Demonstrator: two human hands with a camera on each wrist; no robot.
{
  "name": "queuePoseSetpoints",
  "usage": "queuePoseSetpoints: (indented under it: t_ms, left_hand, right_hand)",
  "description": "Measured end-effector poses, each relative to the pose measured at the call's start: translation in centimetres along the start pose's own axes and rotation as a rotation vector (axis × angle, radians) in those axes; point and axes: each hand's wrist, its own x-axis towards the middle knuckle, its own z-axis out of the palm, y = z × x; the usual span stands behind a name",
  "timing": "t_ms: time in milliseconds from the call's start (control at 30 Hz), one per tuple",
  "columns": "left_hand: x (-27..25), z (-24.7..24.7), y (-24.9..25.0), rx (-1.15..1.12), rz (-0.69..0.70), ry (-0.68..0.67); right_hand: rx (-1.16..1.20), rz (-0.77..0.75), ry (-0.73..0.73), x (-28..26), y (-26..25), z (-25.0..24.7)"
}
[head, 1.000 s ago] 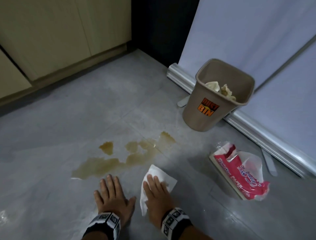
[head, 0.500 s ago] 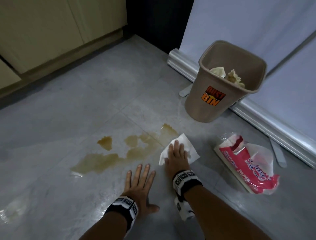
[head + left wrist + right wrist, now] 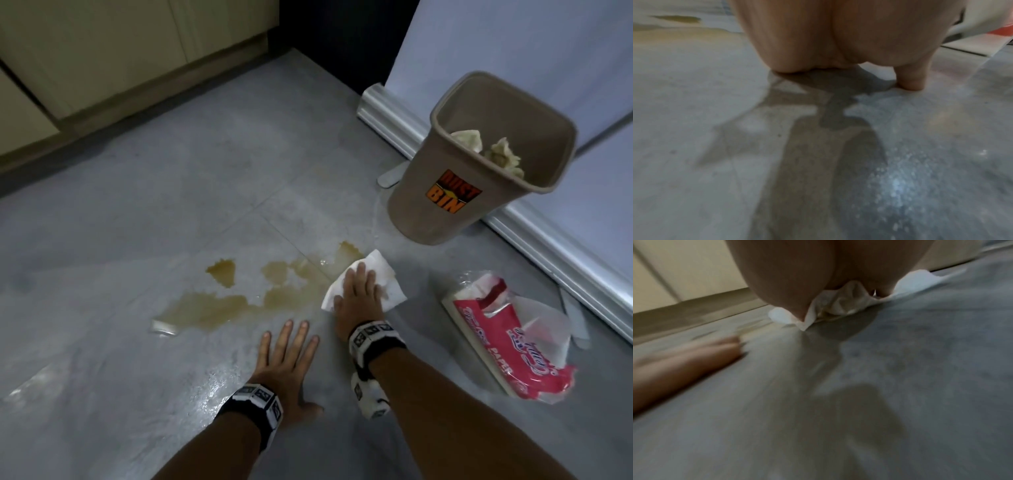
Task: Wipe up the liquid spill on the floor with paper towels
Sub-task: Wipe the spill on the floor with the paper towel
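Right hand: my right hand point(image 3: 359, 294) lies flat with straight fingers on a white paper towel point(image 3: 383, 274), pressing it to the floor point(image 3: 171, 205).
Paper towel: it sits at the right end of the spill point(image 3: 239, 301), partly stained brown, bunched under my palm in the wrist view.
Left hand: my left hand point(image 3: 287, 363) rests flat on the floor, fingers spread, holding nothing, just below the spill.
Spill: brown puddles spread leftward from the towel.
Bin: a tan dustbin point(image 3: 479, 164) with crumpled paper stands beyond the towel.
Pack: a red paper towel pack point(image 3: 493, 346) lies to the right.
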Motion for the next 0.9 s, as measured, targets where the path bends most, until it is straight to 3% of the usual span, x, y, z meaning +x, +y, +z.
queuePoseSetpoints:
  t_ms: [100, 200, 300, 467, 567, 667, 767, 900]
  left_hand:
    - [0.0, 0.1, 0.1, -0.004, -0.003, -0.004]
    - [0.1, 0.2, 0.1, 0.005, -0.002, -0.029]
    - [0.1, -0.3, 0.1, 0.048, 0.035, 0.039]
    - [-0.2, -0.2, 0.2, 0.036, 0.001, -0.003]
    - [-0.1, -0.2, 0.2, 0.019, 0.003, -0.001]
    - [0.0, -0.2, 0.2, 0.027, 0.000, 0.019]
    - [-0.1, -0.1, 0.0, 0.021, -0.013, 0.000]
    - [-0.1, -0.2, 0.1, 0.046, -0.004, -0.019]
  right_hand:
    - [-0.092, -0.201, -0.070, -4.0, -1.0, 1.0]
    - [-0.085, -0.290, -0.161, -6.0, 2.3, 0.6]
    - [-0.105, -0.180, -0.038, -3.5, 4.7, -0.2]
    - [-0.015, -0.051, 0.025, 1.5, 0.0, -1.0]
    - [-0.031, -0.199, -0.001, -0.3, -1.2, -0.5]
    - [-0.117, -0.372, -0.094, -2.9, 1.6, -0.1]
    - [0.093, -0.392, -0.082, -2.4, 4.0, -0.9]
    - [0.553, -0.159, 0.233, -1.3, 3.1, -2.9]
